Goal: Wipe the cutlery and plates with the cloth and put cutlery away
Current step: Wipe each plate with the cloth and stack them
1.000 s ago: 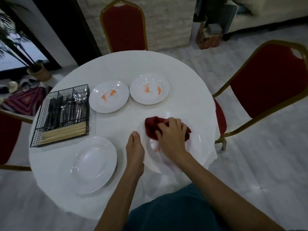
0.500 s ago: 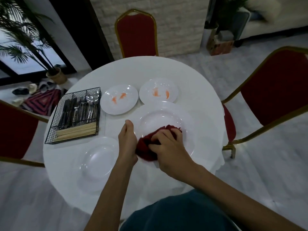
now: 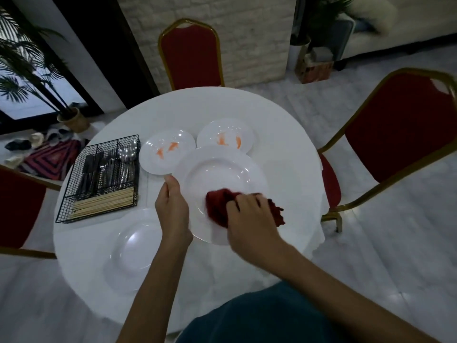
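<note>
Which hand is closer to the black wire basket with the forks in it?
Left. The left hand grips the big plate's rim just right of the basket; the right hand is farther right, pressing the red cloth.

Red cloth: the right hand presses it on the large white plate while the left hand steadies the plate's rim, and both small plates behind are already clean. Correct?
Not quite. The head view shows orange smears on both small white plates; the rest holds.
</note>
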The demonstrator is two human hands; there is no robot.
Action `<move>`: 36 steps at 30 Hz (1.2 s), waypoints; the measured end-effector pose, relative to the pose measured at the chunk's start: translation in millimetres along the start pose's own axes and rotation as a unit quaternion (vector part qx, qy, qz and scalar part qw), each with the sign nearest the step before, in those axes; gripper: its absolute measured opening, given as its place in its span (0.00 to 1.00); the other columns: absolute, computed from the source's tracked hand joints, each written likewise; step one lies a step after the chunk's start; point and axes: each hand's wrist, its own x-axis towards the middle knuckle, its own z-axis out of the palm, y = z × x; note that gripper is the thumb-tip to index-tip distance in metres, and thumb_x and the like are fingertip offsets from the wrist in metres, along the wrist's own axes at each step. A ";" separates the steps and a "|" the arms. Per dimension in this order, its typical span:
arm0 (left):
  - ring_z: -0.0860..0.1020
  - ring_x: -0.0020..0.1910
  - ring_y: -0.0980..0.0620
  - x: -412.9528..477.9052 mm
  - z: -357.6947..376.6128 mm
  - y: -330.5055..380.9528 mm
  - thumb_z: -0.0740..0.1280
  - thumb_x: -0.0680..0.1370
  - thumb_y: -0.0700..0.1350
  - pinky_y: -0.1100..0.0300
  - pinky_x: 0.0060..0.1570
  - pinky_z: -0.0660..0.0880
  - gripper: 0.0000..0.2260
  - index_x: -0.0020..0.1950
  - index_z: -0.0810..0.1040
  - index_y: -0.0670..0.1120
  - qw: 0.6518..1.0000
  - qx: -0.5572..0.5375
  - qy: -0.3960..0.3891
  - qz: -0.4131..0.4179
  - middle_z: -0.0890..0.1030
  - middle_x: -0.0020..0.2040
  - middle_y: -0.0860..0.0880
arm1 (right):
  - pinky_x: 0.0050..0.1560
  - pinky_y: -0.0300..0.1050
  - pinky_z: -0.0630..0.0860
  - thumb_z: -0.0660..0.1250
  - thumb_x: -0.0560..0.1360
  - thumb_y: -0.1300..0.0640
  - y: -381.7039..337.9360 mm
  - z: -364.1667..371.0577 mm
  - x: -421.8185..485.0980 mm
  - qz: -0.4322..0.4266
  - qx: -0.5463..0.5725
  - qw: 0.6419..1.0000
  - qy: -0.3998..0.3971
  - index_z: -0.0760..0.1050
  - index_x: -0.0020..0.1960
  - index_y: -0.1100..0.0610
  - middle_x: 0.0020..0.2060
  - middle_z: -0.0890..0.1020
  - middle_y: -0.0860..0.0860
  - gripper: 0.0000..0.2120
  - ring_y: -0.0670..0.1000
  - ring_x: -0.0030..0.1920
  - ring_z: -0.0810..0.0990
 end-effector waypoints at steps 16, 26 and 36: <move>0.76 0.40 0.53 -21.7 14.2 0.9 0.58 0.83 0.59 0.55 0.45 0.75 0.21 0.41 0.77 0.46 0.996 0.062 -0.040 0.041 0.78 0.38 0.50 | 0.78 0.59 0.57 0.53 0.83 0.49 -10.4 13.6 -1.3 -0.065 0.113 0.991 0.025 0.68 0.77 0.54 0.75 0.70 0.50 0.24 0.53 0.78 0.64; 0.84 0.50 0.50 -10.7 -2.2 4.8 0.61 0.82 0.59 0.52 0.50 0.82 0.15 0.50 0.84 0.55 0.999 0.019 -0.020 0.019 0.86 0.48 0.52 | 0.75 0.71 0.57 0.56 0.80 0.47 35.3 12.1 2.0 0.061 -0.007 0.998 0.028 0.75 0.72 0.59 0.75 0.73 0.55 0.26 0.59 0.79 0.64; 0.80 0.45 0.49 1.9 -0.6 20.3 0.60 0.83 0.58 0.54 0.50 0.77 0.17 0.45 0.81 0.49 0.994 0.062 -0.043 0.084 0.82 0.44 0.48 | 0.80 0.58 0.49 0.52 0.82 0.51 -14.4 -3.0 -7.9 -0.158 0.162 0.974 -0.007 0.69 0.76 0.54 0.78 0.69 0.48 0.24 0.47 0.81 0.56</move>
